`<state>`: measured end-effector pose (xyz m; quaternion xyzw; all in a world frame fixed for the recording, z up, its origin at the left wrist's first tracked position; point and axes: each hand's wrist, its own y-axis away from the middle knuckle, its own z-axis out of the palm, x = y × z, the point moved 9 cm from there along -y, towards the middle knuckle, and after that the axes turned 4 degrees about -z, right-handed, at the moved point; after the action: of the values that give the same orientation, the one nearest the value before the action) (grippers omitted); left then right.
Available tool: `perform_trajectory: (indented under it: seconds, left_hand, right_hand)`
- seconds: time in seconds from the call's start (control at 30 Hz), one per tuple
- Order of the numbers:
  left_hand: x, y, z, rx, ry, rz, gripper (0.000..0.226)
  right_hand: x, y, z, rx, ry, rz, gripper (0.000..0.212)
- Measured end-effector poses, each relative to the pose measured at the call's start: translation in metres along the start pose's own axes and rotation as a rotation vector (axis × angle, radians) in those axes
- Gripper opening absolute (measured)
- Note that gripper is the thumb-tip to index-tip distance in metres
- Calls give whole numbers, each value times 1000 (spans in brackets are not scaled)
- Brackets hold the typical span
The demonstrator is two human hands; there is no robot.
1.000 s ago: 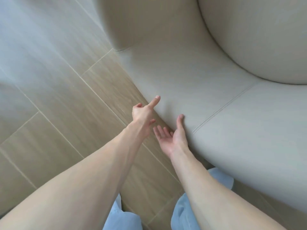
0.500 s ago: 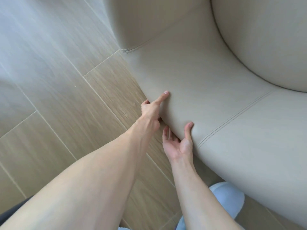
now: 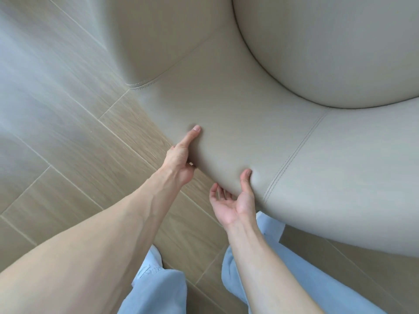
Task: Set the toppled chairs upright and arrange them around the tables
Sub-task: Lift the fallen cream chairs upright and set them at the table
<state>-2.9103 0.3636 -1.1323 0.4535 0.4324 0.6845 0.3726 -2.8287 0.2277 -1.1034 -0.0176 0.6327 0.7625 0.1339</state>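
We grip the toppled chair lying on the floor: left hand and right hand clamp its padded edge, fingers tucked beneath.

The chair is a plain pale beige all over, smooth like leather, with no print. Its only markings are double lines of stitching in the same beige, one running beside the right hand, another near the chair's upper left corner. A thin dark line edges the rounded cushion at the chair's top right. The floor left of the chair is light brown wood-grain in long planks with pale joints, washed greyish further left. Below the chair, the trousers are light blue.
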Motion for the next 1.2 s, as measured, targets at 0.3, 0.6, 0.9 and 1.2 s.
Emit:
perform_trajectory:
  seconds: [0.3, 0.6, 0.9, 1.2]
  left_hand:
    - [36, 191, -1, 161, -172, -46, 50]
    - [76, 342, -3, 315, -224, -97, 57]
    - [112, 417, 71, 304, -352, -194, 83]
    - [178, 421, 179, 314, -491, 0, 100]
  right_hand:
    - [-15, 181, -10, 169, 57, -4, 77]
    - [-24, 329, 3, 233, 46, -17, 70]
    - [-92, 410, 51, 306, 120, 37, 63]
    - [-192, 423, 121, 352, 187, -51, 49]
